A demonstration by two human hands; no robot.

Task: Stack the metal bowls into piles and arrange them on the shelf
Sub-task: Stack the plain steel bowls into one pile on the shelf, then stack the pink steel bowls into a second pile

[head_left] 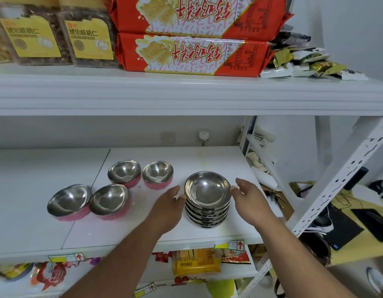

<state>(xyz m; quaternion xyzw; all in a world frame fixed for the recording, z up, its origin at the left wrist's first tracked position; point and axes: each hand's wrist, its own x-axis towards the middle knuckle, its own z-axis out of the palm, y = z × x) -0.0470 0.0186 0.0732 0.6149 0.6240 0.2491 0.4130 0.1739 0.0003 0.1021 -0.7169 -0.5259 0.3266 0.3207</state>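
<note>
Bowls first: we see one pile of metal bowls (207,201) standing upright on the middle shelf (207,235), toward its right end and near the front edge. Several nested rims show down its side; the top bowl faces up, nothing inside.

Our left hand (169,206) sits just left of the pile, fingers (177,191) loosely spread, tips at the pile's upper rim. Can't tell if they actually touch. Our right hand (249,195) is just right of the pile, palm inward, its fingers also spread, thumb tip close to the top bowl's rim. Neither hand is closed around anything; the pile stands between them.

Left of the hands, four single bowls with pink outer walls sit apart from the pile in two rows. Front row: front-left pink bowl (69,202) and front-right pink bowl (110,201), side by side, nearly touching. Back row: back-left pink bowl (124,172) and back-right pink bowl (157,174), also close together. All four upright, unstacked.

Below the front edge, yellow snack packets (197,262) lie on the lower shelf.

Behind, a white wall plug (203,136) sits on the back wall. On the upper shelf: two stacked red biscuit packs (194,52), with clear nut tubs (87,37) to their left.
</note>
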